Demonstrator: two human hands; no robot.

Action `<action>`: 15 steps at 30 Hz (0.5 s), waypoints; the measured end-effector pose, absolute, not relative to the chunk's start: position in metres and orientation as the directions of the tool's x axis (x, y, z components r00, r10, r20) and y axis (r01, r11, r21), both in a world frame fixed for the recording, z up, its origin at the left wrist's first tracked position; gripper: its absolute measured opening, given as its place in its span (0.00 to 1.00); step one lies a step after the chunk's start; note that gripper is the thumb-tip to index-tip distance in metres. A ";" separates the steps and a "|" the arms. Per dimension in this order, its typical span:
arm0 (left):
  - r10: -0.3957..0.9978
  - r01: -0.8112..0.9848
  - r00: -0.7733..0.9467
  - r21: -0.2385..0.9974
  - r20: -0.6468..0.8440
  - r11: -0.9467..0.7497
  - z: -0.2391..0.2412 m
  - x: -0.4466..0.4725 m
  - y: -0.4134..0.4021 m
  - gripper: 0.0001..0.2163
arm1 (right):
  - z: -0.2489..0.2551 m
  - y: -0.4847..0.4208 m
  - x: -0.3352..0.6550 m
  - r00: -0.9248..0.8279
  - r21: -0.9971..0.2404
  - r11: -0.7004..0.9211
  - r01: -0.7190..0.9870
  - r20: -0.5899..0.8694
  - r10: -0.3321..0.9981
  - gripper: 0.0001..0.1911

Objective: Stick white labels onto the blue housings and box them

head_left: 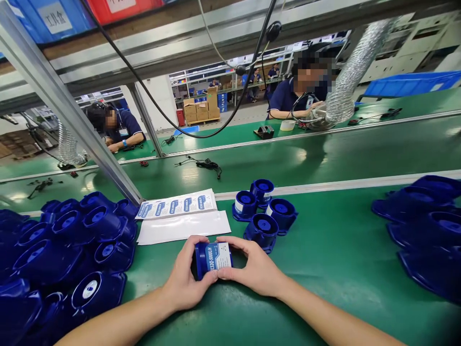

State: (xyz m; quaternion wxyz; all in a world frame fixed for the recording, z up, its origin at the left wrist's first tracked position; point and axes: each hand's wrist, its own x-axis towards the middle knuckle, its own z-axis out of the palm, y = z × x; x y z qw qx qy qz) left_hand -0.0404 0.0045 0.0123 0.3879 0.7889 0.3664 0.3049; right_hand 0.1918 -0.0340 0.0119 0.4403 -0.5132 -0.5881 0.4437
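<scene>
Between my two hands, on its side just above the green bench, is a blue plastic housing (pixel 202 262) with a white-and-blue label (pixel 219 256) on its curved wall. My left hand (pixel 189 276) grips its left end, fingers over the top and thumb below. From the right, my right hand (pixel 252 266) wraps the other end, its thumb pressing the label's lower edge beside my left thumb. Beyond them lies a label sheet (pixel 180 205) printed with several labels, with a blank white sheet (pixel 183 228) in front of it. Several labelled blue housings (pixel 263 226) stand upright right of the sheets.
Blue housings (pixel 68 223) pile up at the left; more housings (pixel 425 216) stand at the right edge. A metal post (pixel 82 115) rises behind the left pile. Past the bench runs a green conveyor (pixel 252 168) carrying a black cable (pixel 207 165). Co-workers sit across it.
</scene>
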 end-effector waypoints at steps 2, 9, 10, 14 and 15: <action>0.815 0.356 0.545 0.826 0.197 -0.437 0.015 -0.040 0.004 0.24 | 0.009 -0.034 0.190 -0.082 -0.980 0.069 0.185 0.054 0.995 0.35; 0.768 0.292 0.556 0.790 0.319 -0.539 0.019 -0.040 0.005 0.22 | 0.012 -0.033 0.188 -0.107 -0.997 -0.014 0.078 -0.023 0.994 0.36; 0.764 0.279 0.555 0.792 0.329 -0.543 0.020 -0.040 0.005 0.22 | 0.013 -0.032 0.189 -0.110 -0.997 -0.025 0.068 -0.032 0.993 0.36; 0.778 0.269 0.543 0.812 0.316 -0.518 0.027 -0.038 0.005 0.21 | 0.017 -0.030 0.190 -0.119 -0.999 -0.020 0.050 -0.026 0.993 0.35; 0.782 0.272 0.540 0.815 0.311 -0.512 0.029 -0.038 0.005 0.20 | 0.018 -0.030 0.190 -0.118 -0.999 -0.015 0.052 -0.021 0.993 0.35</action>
